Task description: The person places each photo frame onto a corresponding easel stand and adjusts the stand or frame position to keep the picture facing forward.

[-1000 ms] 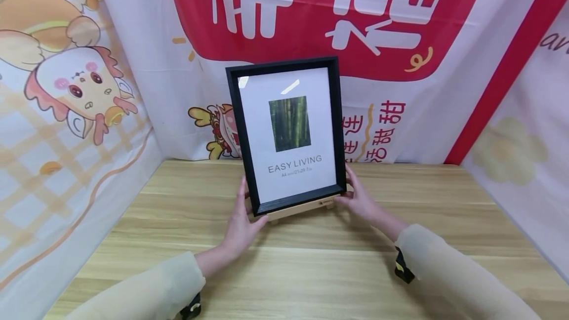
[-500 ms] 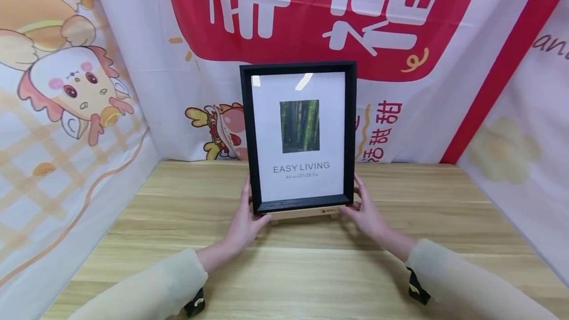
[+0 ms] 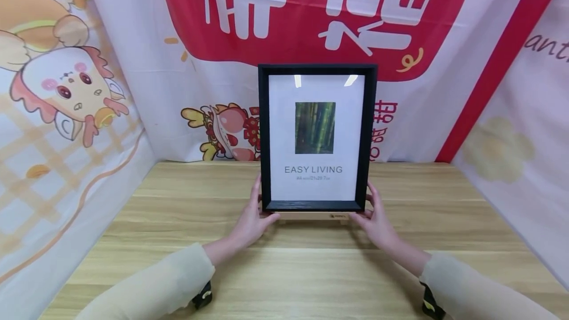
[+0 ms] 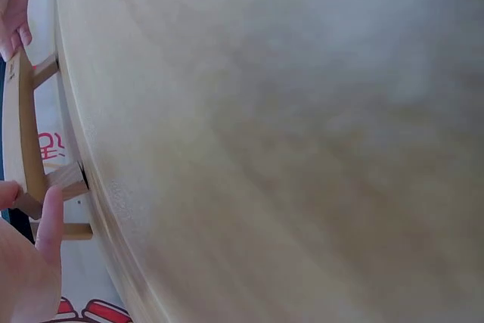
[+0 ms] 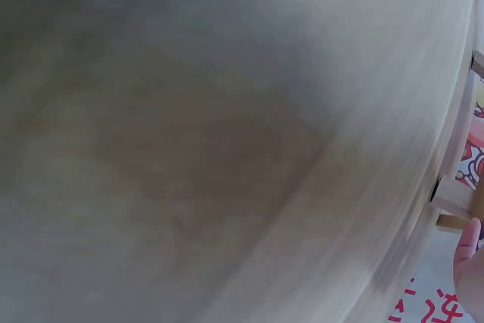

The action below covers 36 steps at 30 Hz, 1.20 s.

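A black picture frame (image 3: 313, 206) stands upright in the head view, facing me. Behind its glass is a white sheet with a bamboo picture (image 3: 314, 127) and the words EASY LIVING. It sits on the ledge of a small wooden easel (image 3: 306, 216), whose legs meet the table in the left wrist view. My left hand (image 3: 250, 223) grips the ledge's left end, thumb in front and fingers reaching behind. At the other end my right hand (image 3: 379, 226) grips it the same way. Most of the easel is hidden behind the frame.
The wood-grain table (image 3: 302, 280) stretches from my forearms to a printed cloth (image 3: 213, 83) hanging behind the frame. More printed cloth (image 3: 89, 172) walls in the left side, and white cloth (image 3: 524, 181) the right. A black band shows beneath each sleeve.
The frame and easel have turned from tilted and angled to square-on and level, shifting right in the head view. Both hands moved right with them, keeping their grip.
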Available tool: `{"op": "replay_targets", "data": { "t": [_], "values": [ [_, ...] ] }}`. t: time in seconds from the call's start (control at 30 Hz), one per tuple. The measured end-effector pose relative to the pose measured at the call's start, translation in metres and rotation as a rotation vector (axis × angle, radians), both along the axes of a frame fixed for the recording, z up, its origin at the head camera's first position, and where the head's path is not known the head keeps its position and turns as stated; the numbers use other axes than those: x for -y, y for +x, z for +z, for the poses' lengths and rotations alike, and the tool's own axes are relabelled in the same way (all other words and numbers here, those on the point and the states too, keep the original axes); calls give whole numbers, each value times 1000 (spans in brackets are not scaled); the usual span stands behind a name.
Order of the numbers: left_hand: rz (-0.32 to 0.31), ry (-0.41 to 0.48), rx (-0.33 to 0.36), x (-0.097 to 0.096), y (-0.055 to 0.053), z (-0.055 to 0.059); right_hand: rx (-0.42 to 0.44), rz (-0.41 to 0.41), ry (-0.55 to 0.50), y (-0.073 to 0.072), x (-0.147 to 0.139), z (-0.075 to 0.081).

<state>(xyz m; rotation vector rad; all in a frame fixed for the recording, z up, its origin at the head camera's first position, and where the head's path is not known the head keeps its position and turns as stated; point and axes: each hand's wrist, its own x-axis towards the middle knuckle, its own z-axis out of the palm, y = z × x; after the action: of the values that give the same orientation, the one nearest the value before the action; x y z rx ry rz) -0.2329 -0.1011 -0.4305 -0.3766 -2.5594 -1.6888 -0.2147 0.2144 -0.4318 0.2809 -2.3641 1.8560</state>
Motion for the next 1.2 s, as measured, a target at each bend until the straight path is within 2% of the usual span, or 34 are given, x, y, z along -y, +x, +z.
{"op": "replay_targets", "data": {
  "t": [0.27, 0.5, 0.77, 1.2],
  "values": [
    [-14, -3, 27, -2, -3, 1, -14, -12, 9, 5, -4, 0],
    [10, -80, -49, -3, -2, 0, -1, -24, 20, 6, -5, -2],
    [5, -43, -67, -6, -1, 0, -5, -31, 49, 6, -8, -2],
    [16, -37, -6, -10, -2, 0, -4, -4, 40, 6, -13, -2]
  ]
}}
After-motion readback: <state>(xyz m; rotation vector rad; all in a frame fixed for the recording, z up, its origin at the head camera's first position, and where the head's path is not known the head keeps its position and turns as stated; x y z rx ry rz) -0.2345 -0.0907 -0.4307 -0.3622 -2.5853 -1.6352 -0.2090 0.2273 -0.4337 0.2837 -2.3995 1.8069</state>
